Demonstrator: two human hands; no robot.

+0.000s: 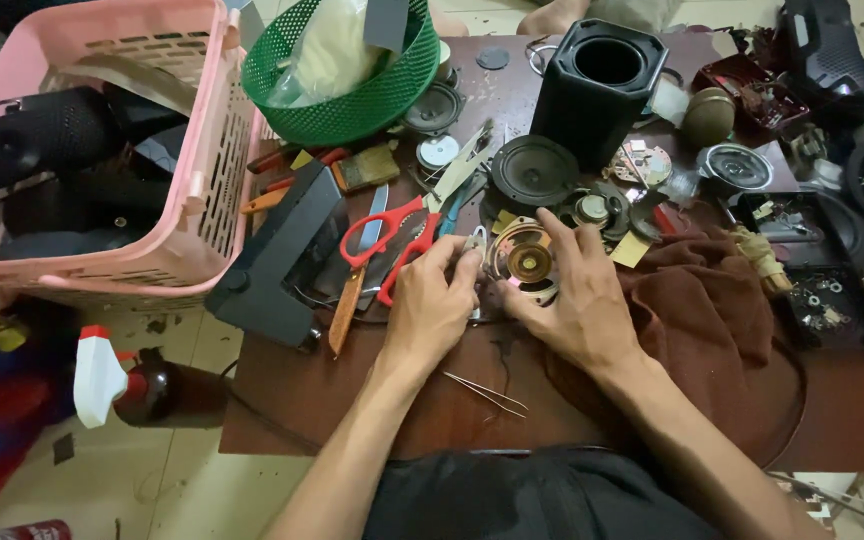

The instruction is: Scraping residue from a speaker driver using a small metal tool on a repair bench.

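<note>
A round metal speaker frame with a brass-coloured centre lies on the dark wooden table. My right hand rests on the frame's right side, fingers spread over its rim. At the frame's left edge my left hand pinches a small silvery part. Whether that part is joined to the frame I cannot tell. Red-handled scissors lie just left of my left hand. Thin tweezers lie on the table below my hands.
A pink basket and a green basket stand at the back left. Behind the frame sit a black square box and a black speaker cone. A brown cloth lies right. A spray bottle stands on the floor.
</note>
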